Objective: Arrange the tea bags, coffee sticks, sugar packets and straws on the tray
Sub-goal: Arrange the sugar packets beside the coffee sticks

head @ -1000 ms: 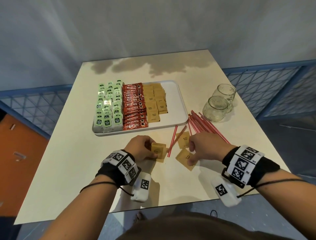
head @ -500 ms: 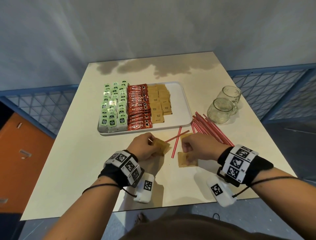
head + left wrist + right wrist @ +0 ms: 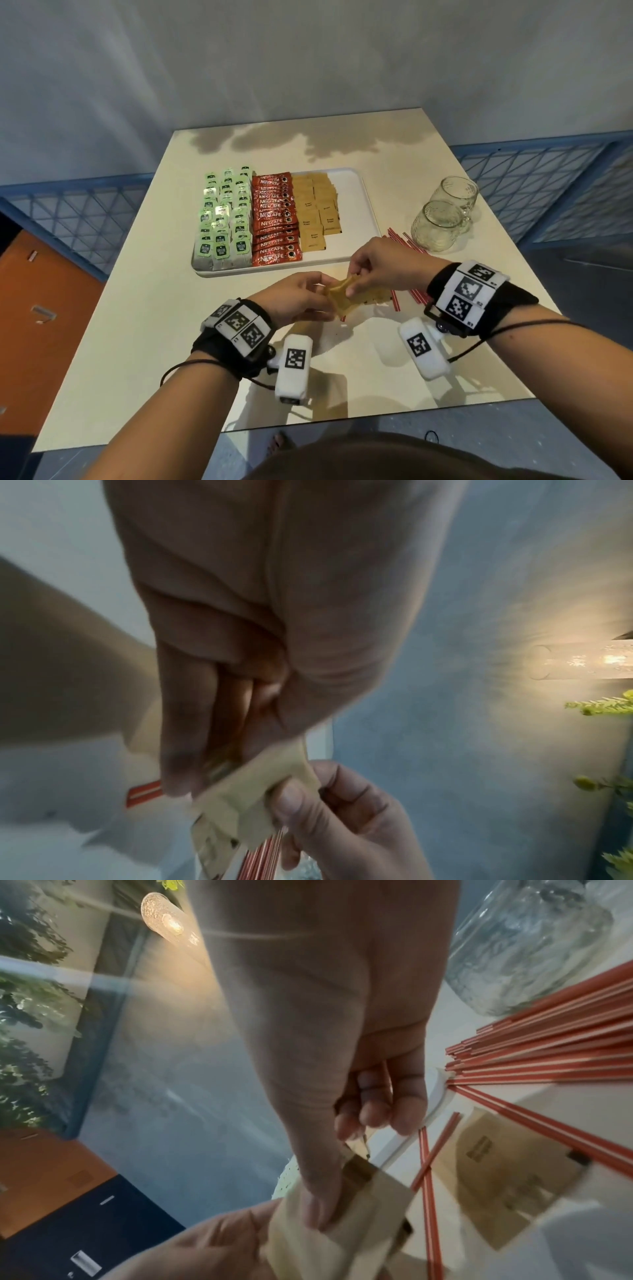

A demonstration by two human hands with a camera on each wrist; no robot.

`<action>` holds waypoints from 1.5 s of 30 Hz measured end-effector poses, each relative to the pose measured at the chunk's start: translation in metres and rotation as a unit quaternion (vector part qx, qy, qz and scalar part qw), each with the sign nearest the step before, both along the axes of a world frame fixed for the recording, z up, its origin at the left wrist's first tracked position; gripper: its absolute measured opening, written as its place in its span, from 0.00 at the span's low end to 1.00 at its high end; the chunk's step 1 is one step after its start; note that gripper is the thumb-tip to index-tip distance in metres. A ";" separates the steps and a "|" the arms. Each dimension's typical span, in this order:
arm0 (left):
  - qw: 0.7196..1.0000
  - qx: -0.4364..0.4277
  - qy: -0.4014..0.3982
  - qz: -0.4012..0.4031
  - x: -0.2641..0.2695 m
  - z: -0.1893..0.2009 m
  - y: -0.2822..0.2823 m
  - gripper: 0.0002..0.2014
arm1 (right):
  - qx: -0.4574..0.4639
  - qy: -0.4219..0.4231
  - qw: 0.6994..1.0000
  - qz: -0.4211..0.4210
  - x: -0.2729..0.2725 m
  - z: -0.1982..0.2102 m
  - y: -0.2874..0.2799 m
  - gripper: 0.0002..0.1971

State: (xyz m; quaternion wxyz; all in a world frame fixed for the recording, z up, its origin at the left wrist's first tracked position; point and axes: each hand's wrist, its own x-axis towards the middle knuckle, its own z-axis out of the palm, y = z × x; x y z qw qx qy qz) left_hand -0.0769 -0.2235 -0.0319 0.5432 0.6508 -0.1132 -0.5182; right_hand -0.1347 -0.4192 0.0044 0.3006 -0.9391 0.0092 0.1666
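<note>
Both hands are meeting above the table edge, just in front of the white tray: the left hand and right hand are both pinching a small stack of brown sugar packets, the unfinished sugar column lying straight ahead, the right hand being nearer; one packet is lying on the table among the red straws

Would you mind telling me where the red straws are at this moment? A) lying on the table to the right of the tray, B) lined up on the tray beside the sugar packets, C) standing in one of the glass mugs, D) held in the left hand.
A: the red straws lie on the table, off the tray, near the glass mugs.
</note>
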 end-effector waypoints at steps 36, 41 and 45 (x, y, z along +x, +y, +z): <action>0.970 0.127 -0.204 0.044 0.003 -0.018 -0.019 0.07 | -0.106 0.063 0.992 -0.028 -0.001 -0.042 -0.032 0.21; 0.967 0.087 -0.220 0.095 0.009 -0.016 -0.019 0.05 | 0.015 0.085 0.996 -0.016 0.006 -0.032 -0.037 0.08; 0.971 0.072 -0.216 0.071 0.016 -0.016 -0.025 0.15 | 0.115 0.065 0.991 -0.037 0.021 -0.016 -0.028 0.13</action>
